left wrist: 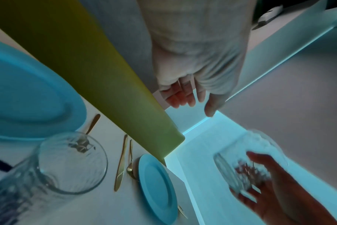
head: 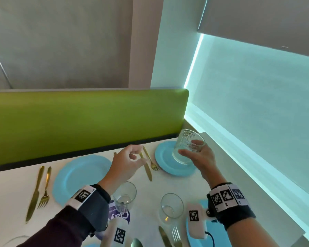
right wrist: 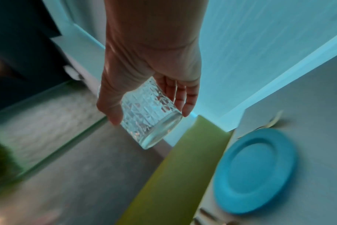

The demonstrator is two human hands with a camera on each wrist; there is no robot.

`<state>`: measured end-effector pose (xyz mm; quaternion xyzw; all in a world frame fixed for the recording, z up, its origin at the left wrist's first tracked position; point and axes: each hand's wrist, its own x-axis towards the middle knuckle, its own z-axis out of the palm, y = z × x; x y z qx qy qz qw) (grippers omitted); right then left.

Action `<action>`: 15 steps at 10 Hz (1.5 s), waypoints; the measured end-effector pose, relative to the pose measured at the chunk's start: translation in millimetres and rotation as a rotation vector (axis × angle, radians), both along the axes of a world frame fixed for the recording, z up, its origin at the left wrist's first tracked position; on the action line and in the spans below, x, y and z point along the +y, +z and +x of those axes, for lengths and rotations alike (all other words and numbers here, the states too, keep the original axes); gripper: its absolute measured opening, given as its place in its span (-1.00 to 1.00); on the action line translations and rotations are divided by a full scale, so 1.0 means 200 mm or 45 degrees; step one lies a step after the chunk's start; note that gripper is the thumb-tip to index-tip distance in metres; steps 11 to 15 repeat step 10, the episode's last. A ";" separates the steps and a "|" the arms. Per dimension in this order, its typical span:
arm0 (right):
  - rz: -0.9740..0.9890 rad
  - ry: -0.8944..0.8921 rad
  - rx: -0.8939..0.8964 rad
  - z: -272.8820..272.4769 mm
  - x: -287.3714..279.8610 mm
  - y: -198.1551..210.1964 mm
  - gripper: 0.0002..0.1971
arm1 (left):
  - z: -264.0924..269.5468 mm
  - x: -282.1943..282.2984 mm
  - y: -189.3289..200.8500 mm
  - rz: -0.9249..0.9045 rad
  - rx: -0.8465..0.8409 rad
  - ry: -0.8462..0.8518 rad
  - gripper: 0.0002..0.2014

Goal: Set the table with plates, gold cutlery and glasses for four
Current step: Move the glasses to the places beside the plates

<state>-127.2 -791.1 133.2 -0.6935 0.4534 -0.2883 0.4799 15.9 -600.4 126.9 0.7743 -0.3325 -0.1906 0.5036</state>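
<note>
My right hand [head: 196, 152] grips a clear patterned glass [head: 189, 145], tilted in the air above the far right blue plate [head: 166, 166]. The right wrist view shows thumb and fingers of the right hand [right wrist: 150, 99] wrapped round that glass [right wrist: 150, 115]. My left hand [head: 130, 161] hovers empty, fingers loosely curled, over a gold knife [head: 148, 172] and fork [head: 152, 163] lying between the two far plates. The far left plate [head: 82, 177] has another gold knife [head: 34, 195] and fork [head: 45, 191] to its left. Two glasses [head: 125, 196] [head: 171, 205] stand mid-table.
A green bench backrest [head: 87, 122] runs along the table's far edge. A lit blue-white window blind [head: 248, 113] closes the right side. Nearer me lie a purple printed item [head: 121, 214], a gold knife [head: 165, 237], a fork [head: 176, 235] and part of a near blue plate [head: 194, 243].
</note>
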 end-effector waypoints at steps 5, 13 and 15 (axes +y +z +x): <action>0.106 -0.577 0.359 -0.37 -0.73 -0.81 -0.19 | 0.03 -0.38 -0.26 0.032 0.018 0.265 -0.90; 0.311 -0.494 0.506 -0.27 -0.71 -0.77 -0.10 | 0.07 -0.30 -0.27 -0.006 0.062 0.346 -0.94; 0.311 -0.494 0.506 -0.27 -0.71 -0.77 -0.10 | 0.07 -0.30 -0.27 -0.006 0.062 0.346 -0.94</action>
